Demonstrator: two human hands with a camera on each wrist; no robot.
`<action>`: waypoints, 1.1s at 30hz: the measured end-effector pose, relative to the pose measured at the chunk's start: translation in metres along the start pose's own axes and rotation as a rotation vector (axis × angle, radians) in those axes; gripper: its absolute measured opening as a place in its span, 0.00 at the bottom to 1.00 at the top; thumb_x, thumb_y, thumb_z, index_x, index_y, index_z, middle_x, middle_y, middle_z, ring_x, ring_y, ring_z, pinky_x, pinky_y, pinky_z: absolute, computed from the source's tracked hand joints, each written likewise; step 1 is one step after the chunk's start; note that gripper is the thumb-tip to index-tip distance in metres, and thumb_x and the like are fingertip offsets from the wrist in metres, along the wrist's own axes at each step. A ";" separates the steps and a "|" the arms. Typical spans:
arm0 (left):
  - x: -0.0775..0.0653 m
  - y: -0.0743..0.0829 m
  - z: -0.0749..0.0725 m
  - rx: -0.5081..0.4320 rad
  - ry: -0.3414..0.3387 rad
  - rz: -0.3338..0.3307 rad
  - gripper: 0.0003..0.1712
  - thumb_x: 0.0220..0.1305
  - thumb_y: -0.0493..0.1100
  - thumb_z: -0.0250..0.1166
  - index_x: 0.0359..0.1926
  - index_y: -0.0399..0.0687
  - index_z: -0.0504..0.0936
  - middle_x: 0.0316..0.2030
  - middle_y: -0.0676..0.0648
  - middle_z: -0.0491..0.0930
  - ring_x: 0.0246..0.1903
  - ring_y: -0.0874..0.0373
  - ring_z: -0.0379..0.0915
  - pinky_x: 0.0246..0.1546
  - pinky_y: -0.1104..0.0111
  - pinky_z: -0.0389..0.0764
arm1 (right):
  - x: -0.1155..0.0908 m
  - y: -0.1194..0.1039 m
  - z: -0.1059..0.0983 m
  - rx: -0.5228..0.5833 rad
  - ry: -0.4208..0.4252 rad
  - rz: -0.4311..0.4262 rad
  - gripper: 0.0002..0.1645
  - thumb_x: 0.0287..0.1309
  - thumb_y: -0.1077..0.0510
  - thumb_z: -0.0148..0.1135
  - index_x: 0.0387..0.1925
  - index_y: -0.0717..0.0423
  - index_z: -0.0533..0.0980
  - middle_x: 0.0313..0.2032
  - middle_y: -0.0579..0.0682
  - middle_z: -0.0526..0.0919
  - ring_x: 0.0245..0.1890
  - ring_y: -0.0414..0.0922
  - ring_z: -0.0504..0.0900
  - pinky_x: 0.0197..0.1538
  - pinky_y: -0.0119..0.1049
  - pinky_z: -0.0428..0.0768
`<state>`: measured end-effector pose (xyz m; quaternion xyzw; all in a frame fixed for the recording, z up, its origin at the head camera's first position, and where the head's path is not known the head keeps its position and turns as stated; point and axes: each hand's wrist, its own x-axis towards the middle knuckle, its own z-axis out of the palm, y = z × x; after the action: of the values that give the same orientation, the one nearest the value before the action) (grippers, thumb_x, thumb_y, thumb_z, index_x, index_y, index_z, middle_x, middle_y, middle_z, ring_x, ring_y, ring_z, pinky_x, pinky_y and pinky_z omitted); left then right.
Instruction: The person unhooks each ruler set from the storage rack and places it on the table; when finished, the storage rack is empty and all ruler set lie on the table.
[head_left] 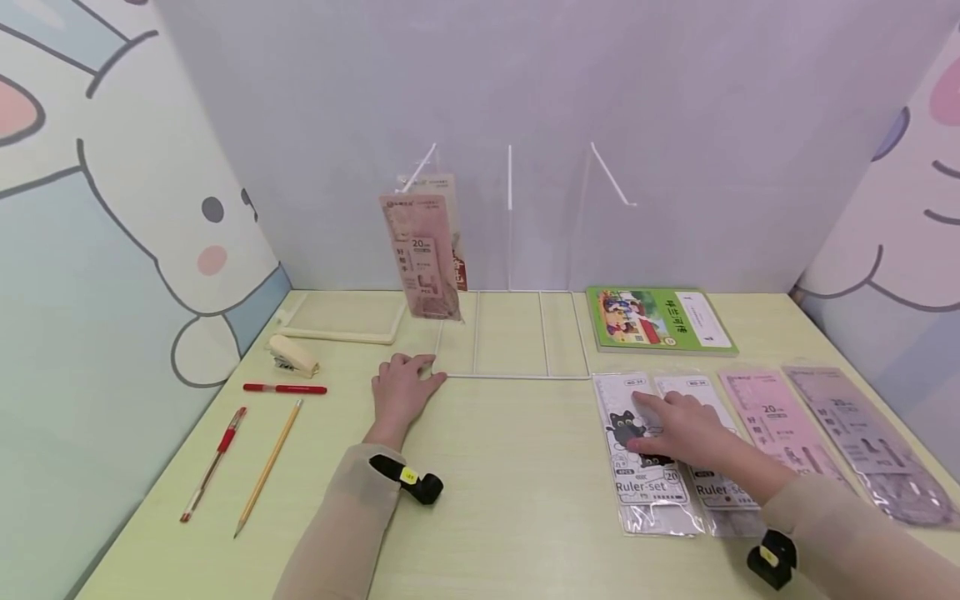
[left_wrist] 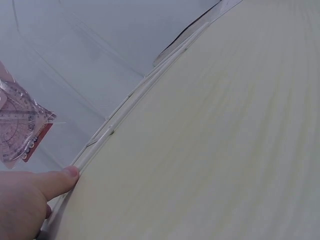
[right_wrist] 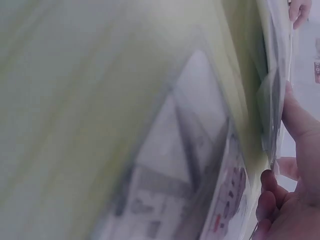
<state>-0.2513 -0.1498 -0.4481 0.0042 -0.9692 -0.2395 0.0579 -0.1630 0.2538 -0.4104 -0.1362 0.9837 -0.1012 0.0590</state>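
My left hand (head_left: 402, 390) is at the front left corner of a white wire display rack (head_left: 517, 377), pinching the corner between thumb and fingers. In the left wrist view the thumb (left_wrist: 62, 181) lies against the front bar (left_wrist: 125, 112). A pink ruler set pack (head_left: 423, 258) hangs on the rack's left hook, before another pack (head_left: 459, 237). My right hand (head_left: 686, 429) rests on a white ruler set pack with a black cat (head_left: 626, 483), thumb and index finger spread over its face. A second white ruler set (head_left: 723, 492) lies partly under this hand.
Right of the hands lie a pink ruler set (head_left: 772, 417) and a greyish-purple one (head_left: 862, 433). A green book (head_left: 660, 321) is behind. Leftward are a stapler (head_left: 294, 354), a red pen (head_left: 285, 389), a red-gripped pen (head_left: 217, 458), a pencil (head_left: 268, 467) and a cream frame (head_left: 337, 335).
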 end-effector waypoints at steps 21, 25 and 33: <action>-0.001 0.000 -0.001 -0.008 -0.006 0.005 0.27 0.58 0.63 0.61 0.56 0.59 0.78 0.51 0.41 0.70 0.48 0.44 0.62 0.45 0.51 0.62 | -0.001 0.004 -0.003 -0.035 -0.008 -0.001 0.57 0.37 0.22 0.59 0.62 0.55 0.69 0.31 0.53 0.70 0.26 0.46 0.64 0.26 0.37 0.62; 0.000 0.000 -0.001 -0.008 -0.012 0.005 0.27 0.59 0.63 0.61 0.56 0.59 0.78 0.51 0.41 0.70 0.48 0.44 0.62 0.46 0.51 0.62 | 0.004 0.002 -0.010 -0.002 0.036 -0.021 0.53 0.41 0.25 0.61 0.62 0.55 0.69 0.32 0.56 0.70 0.27 0.46 0.66 0.26 0.37 0.63; -0.002 0.000 -0.002 0.001 -0.011 0.000 0.27 0.59 0.63 0.61 0.56 0.59 0.78 0.51 0.41 0.71 0.48 0.44 0.63 0.45 0.51 0.62 | 0.031 -0.007 -0.022 0.258 0.098 -0.102 0.43 0.53 0.42 0.65 0.67 0.52 0.62 0.46 0.63 0.70 0.40 0.52 0.71 0.37 0.45 0.72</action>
<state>-0.2495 -0.1505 -0.4469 0.0028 -0.9696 -0.2391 0.0527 -0.1938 0.2424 -0.3902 -0.1723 0.9560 -0.2363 0.0228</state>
